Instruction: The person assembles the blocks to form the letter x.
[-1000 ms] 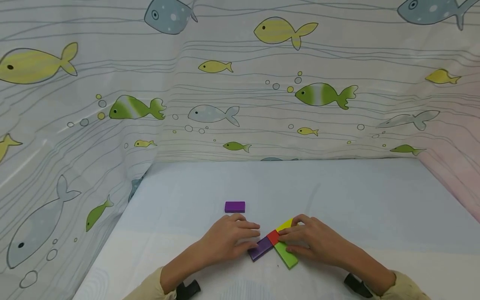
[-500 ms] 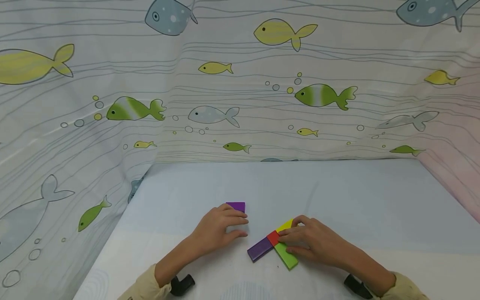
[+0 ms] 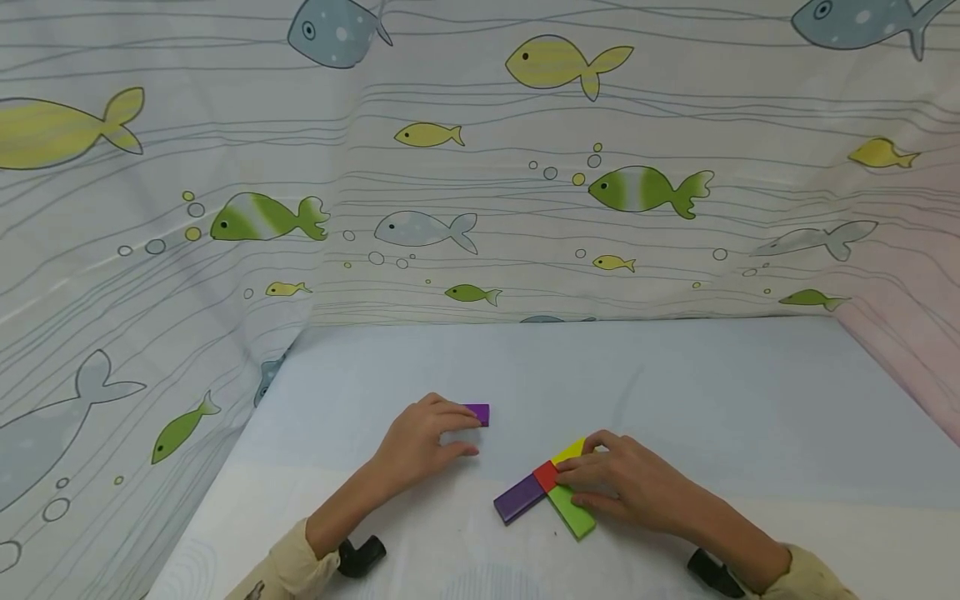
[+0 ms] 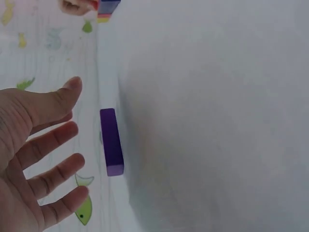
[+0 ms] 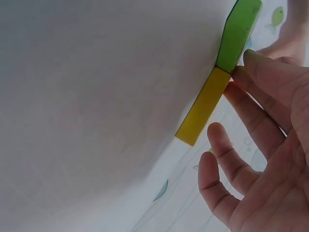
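Observation:
In the head view a bright purple block [image 3: 482, 415] lies partly behind the fingers of my left hand [image 3: 420, 440]. The left wrist view shows this purple block [image 4: 112, 142] apart from the spread fingers and thumb, with nothing held. To the right, a dark purple block [image 3: 519, 498], a small red block [image 3: 546, 475], a yellow block [image 3: 568, 451] and a green block [image 3: 572, 512] lie joined at the red one. My right hand [image 3: 633, 479] rests its fingertips at the red and yellow blocks, thumb by the green one; its fingers partly cover the yellow block.
A pale cloth covers the table [image 3: 712, 392]. Behind and at the left hangs a fish-print curtain [image 3: 525, 200]. Black camera mounts sit under both wrists, the left mount [image 3: 362, 556] and the right mount [image 3: 714, 572].
My left hand has left the dark purple block and moved left and away from the body, to beside the bright purple block. The right hand and the joined blocks stay in place.

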The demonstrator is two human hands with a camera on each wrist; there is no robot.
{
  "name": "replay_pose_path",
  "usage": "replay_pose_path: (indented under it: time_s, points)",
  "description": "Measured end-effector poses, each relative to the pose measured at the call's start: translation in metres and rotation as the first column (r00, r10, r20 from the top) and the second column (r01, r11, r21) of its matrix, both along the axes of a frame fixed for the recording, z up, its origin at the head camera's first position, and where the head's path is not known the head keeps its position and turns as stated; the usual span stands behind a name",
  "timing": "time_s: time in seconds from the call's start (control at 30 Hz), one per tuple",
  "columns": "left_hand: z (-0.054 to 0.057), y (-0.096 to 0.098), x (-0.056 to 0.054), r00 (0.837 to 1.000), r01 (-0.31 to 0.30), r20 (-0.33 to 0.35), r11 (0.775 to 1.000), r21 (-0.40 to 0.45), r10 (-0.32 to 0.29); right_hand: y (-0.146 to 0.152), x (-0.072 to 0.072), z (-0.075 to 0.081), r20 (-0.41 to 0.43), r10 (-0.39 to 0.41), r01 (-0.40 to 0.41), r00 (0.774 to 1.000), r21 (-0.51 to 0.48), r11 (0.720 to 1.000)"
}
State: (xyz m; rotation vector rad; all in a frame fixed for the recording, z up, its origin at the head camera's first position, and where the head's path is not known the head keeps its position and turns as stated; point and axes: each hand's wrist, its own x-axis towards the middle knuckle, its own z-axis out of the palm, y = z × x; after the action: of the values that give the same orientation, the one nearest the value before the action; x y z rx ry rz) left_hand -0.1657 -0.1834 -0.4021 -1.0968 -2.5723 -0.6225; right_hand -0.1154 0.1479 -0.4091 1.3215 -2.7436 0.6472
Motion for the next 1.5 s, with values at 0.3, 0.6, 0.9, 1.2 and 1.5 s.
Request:
replay_pose_path:
  time_s: [0.3,0.6,0.9,1.2,1.5]
  points:
    - [-0.004,-0.006,-0.009,0.996,-0.072,0.051,0.997,0.015,0.071,-0.001,0.0,0.001,0.0,0.006,-0.006,1.0,-0.002,1.0]
    - [-0.007,-0.006,-0.017,0.979,-0.162,0.133,0.986,0.033,0.156,0.0,-0.001,0.0,-0.022,0.015,-0.016,1.0,-0.009,1.0]
    - [-0.007,-0.006,-0.02,0.95,-0.224,0.225,0.974,0.016,0.215,-0.001,-0.002,0.0,-0.037,0.02,-0.021,0.999,-0.018,1.0]
    - [-0.007,-0.005,-0.025,0.95,-0.208,0.24,0.978,0.016,0.199,-0.001,-0.002,0.001,-0.013,0.01,-0.011,1.0,-0.011,1.0]
    - [-0.006,-0.004,-0.025,0.936,-0.228,0.278,0.974,0.004,0.218,-0.001,-0.002,0.002,-0.02,0.016,-0.016,1.0,-0.021,1.0]
